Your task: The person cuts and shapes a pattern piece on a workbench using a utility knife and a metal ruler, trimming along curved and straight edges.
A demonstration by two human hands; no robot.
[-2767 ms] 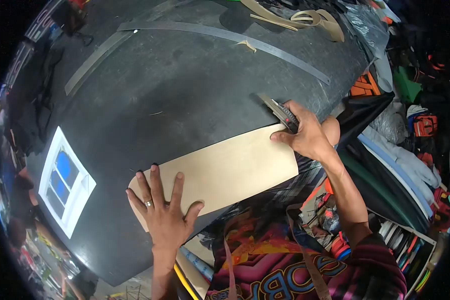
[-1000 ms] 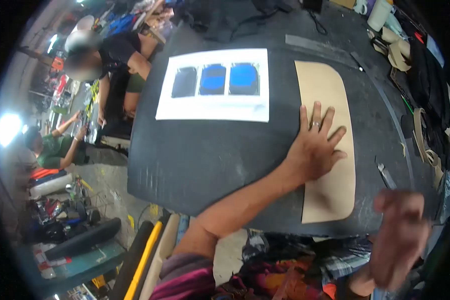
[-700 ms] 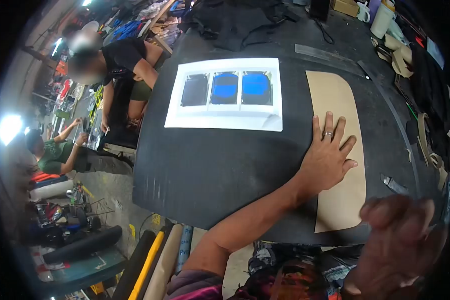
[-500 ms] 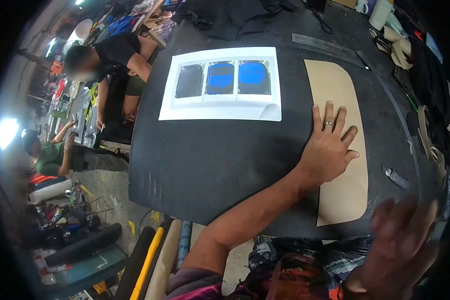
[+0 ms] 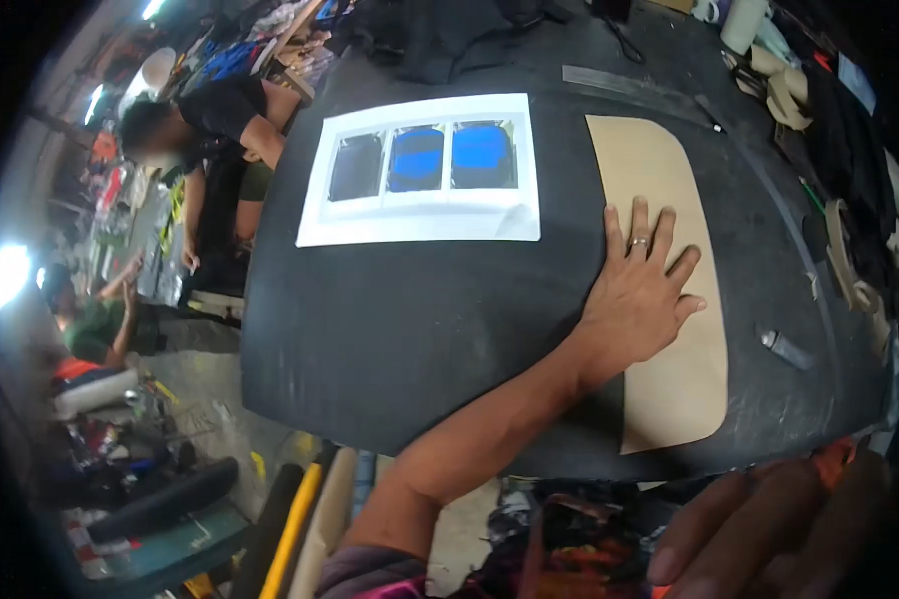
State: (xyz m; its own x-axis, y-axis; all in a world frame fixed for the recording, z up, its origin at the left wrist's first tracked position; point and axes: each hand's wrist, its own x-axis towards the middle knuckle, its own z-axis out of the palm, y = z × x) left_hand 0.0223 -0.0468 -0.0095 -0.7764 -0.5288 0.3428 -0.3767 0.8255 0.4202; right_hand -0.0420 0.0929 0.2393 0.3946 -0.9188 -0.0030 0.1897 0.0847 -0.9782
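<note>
My left hand lies flat on a tan card pattern piece with two rounded right corners. Its fingers are spread, and a ring shows on one of them. The piece rests on a dark work table. Left of it on the table lies a white printed sheet with three pictures of black and blue panels. Close to the camera, at the lower right, my right hand hangs off the table's front edge, blurred. Its fingers look loosely stretched, and I see nothing in them.
A clear ruler lies at the back, with a long strip along the right. A small cutter-like tool lies right of the card. Rolls of material stand at front left. Two people work at left.
My right hand has moved down and toward the camera, away from the table. My left hand stays flat on the card. The whole view has shifted slightly.
</note>
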